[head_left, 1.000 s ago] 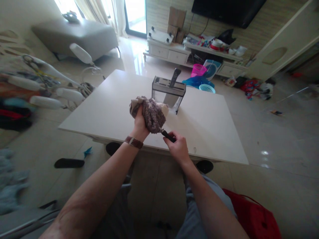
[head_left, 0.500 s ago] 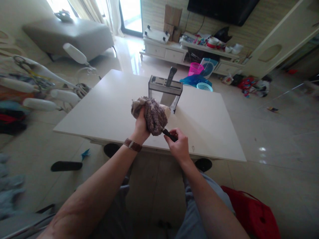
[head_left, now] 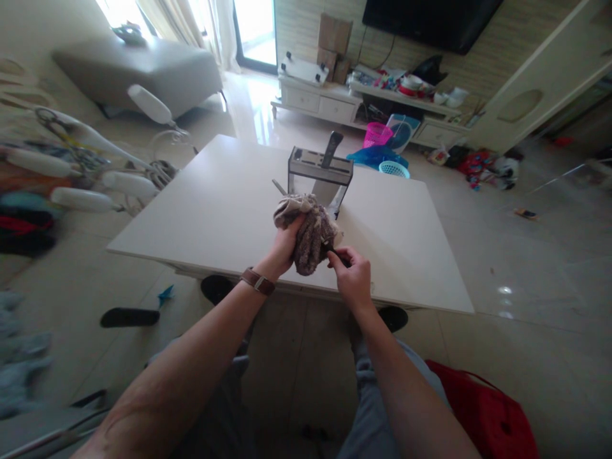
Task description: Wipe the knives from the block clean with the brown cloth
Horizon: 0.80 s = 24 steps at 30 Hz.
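Red bag (head_left: 482, 414) sits by my right knee on the tiled floor, nearest of all. Above it, my right hand (head_left: 352, 275) is pinched shut on the black handle (head_left: 340, 257) of a knife, over the near edge of the white table (head_left: 411, 255). My left hand (head_left: 287, 245), with the brown strap (head_left: 258, 281) at the wrist, is clenched around the grey-brown cloth (head_left: 310, 233), which is bunched over the blade.

A second ago the cloth was a fat ball held higher and further left, and more of the handle showed between my two hands. Now the cloth has slid right and down against my right fingers, and a thin metal tip (head_left: 278, 187) pokes out past its far side. I judge the wipe has run to the handle end of the blade, so that part looks about done.

Just behind the cloth stands the knife rack (head_left: 319, 172), one dark handle (head_left: 331, 148) sticking up from it. Beyond the table are a pink basket (head_left: 377, 134) and a low white cabinet (head_left: 315, 102).
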Tool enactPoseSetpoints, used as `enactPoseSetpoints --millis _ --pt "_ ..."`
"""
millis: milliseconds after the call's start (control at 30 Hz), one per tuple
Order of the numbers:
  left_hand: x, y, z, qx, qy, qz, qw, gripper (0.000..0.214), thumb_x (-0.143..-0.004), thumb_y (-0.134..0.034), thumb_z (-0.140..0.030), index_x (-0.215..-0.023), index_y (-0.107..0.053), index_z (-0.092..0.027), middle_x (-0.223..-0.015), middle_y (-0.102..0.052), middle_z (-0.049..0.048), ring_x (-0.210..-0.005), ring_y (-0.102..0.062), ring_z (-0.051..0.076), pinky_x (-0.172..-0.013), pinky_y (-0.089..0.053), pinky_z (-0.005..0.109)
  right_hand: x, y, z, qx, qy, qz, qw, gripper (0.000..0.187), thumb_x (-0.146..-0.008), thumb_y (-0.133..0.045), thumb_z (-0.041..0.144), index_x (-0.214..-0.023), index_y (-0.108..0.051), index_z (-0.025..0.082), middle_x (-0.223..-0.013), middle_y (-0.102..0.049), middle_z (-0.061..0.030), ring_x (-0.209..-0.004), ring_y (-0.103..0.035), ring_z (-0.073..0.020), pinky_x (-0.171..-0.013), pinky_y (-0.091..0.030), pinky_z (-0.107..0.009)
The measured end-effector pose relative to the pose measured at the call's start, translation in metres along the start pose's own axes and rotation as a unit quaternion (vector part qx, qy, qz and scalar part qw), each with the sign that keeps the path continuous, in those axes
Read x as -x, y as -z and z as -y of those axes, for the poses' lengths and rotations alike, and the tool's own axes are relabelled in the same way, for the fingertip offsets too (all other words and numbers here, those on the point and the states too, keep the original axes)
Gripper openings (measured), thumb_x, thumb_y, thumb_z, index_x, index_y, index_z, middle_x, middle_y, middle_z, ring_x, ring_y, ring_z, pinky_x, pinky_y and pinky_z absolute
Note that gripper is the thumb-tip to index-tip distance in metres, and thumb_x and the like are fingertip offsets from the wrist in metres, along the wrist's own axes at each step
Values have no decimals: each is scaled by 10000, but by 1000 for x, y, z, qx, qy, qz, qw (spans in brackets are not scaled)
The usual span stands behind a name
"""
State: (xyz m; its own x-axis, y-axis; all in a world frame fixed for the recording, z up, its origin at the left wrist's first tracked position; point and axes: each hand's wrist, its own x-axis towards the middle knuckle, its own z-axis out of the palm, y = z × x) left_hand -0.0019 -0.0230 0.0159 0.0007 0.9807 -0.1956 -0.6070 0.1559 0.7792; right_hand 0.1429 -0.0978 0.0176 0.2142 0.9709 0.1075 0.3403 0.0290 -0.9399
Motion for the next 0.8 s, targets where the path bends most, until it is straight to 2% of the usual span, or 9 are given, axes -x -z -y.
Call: enactPoseSetpoints --millis 167,367,533,800 --pt "11 -6 16 -9 31 36 999 463 -730 -871 -337 -1136 -699 -195 -1222 -735 97 -1215 -666 293 -1100 -519 435 -4 0 -6 7 0 -28 1000 250 -832 -682 428 -804 -704 181 -755 -729 -62 -716 -662 -209 -675 -486 -307" --pt "11 -10 22 0 10 48 999 497 -673 -907 -330 -1106 -706 -191 -1163 -754 75 -1149 -693 273 -1103 -512 453 -4 2 -2 -63 -45 -12 997 258 -791 -678 431 -719 -657 185 -615 -643 -19 -570 -567 -159 -551 -434 -273" --pt "7 -10 20 -34 -23 44 998 511 -669 -912 -362 -1107 -711 -190 -1200 -744 77 -1187 -673 288 -1126 -487 476 -2 1 0 -83 -59 -4 995 297 -780 -699 476 -714 -633 194 -559 -593 1 -518 -532 -145 -476 -392 -253" --pt "-3 -3 5 -66 -65 50 994 495 -695 -892 -373 -1124 -714 -202 -1193 -745 82 -1161 -682 286 -1073 -508 441 -2 -1 6 -78 -48 22 996 367 -814 -692 549 -731 -624 198 -586 -630 -10 -487 -542 -134 -460 -395 -250"
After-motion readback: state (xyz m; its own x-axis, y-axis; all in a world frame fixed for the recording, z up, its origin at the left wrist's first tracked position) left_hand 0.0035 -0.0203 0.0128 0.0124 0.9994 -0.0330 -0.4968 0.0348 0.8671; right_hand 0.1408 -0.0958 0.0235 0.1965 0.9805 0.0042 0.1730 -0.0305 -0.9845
